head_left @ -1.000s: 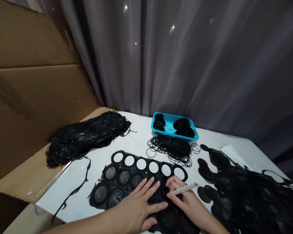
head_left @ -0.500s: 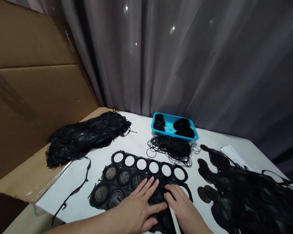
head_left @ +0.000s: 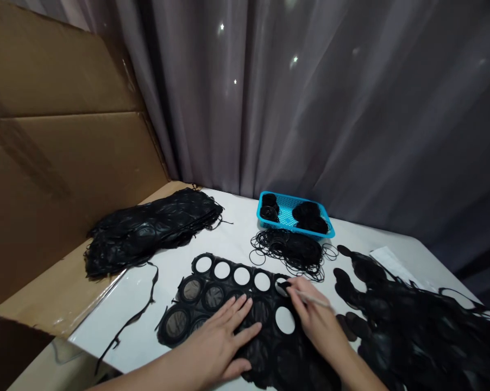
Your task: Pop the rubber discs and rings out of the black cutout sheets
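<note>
So the black sheet (head_left: 261,312) is flat on the white table (head_left: 232,239), on the near side of the blue basket (head_left: 286,210). Left hand (head_left: 226,342) is pressed flat on it, fingers a bit spread, gripping nothing, I'd guess so it doesn't slide or ruck up. Right hand (head_left: 315,317), nearer the basket, is pinched narrow around a white stick (head_left: 316,300), pen-style, probably for fine control. Something dark sits at those fingertips, too blurry to say what

Black loops (head_left: 300,250) are heaped just in front of the basket. There's a black stack (head_left: 151,228) left of the basket and a messy black pile (head_left: 424,331) to its right and nearer, both probably parked out of the hands' way

As for direction, the sheet's rows of circles run roughly along the basket's long side, and so does the stick, free end off to the right. Can't call the sheet's own long axis, since the hands cover part of it and the near end runs out of view
</note>
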Demonstrator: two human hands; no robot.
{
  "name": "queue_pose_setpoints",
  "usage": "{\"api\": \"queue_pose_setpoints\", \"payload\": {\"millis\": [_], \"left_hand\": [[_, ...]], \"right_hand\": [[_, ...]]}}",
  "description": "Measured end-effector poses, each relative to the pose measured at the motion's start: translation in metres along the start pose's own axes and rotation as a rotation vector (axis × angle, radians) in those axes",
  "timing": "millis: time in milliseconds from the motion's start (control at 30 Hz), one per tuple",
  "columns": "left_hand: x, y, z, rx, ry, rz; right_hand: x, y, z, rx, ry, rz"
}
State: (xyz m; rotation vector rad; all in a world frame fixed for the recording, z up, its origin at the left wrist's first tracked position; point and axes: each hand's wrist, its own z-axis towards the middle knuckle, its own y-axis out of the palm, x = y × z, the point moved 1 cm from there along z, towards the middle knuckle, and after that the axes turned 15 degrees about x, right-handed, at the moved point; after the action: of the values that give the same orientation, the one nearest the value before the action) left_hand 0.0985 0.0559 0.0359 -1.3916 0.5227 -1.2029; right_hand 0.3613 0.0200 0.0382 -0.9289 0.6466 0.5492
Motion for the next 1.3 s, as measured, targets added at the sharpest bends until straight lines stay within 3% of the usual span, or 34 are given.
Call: {"api": "queue_pose_setpoints", "payload": {"millis": [133,233,367,700,800,933,1000,1100,1200,1300], "left_hand": [[-0.007,-0.002,-0.012,0.006,0.031,-0.013],[-0.007,-0.003,-0.015,0.036,0.040,-0.031],[-0.007,-0.002,-0.016,0.033,0.029,-0.024],[-0.008,0.001,-0.017,0.041,0.034,-0.022],[-0.007,0.001,-0.017,0.030,0.022,-0.007],[-0.006,0.002,-0.017,0.050,-0.007,0.040],[-0.005,0.002,-0.016,0.054,-0.010,0.041],[-0.004,-0.001,-0.016,0.042,-0.007,0.027],[-0.006,-0.003,-0.020,0.039,-0.002,0.011],[-0.011,-0.005,-0.029,0.097,-0.054,0.012]], "right_hand": [[-0.023,0.031,-0.019,-0.263,-0.036,0.118],[-0.027,0.037,-0.025,-0.348,0.013,0.147],[-0.028,0.035,-0.026,-0.374,0.070,0.150],[-0.028,0.035,-0.026,-0.365,0.000,0.103],[-0.026,0.045,-0.040,-0.308,-0.154,0.027],[-0.008,0.056,-0.045,-0.131,-0.357,-0.106],[0.005,0.047,-0.027,0.012,-0.299,-0.118],[0.019,0.018,0.013,0.143,-0.065,-0.149],[0.012,0.001,0.040,0.170,0.037,-0.161],[-0.014,0.017,0.038,0.085,-0.011,-0.079]]}}
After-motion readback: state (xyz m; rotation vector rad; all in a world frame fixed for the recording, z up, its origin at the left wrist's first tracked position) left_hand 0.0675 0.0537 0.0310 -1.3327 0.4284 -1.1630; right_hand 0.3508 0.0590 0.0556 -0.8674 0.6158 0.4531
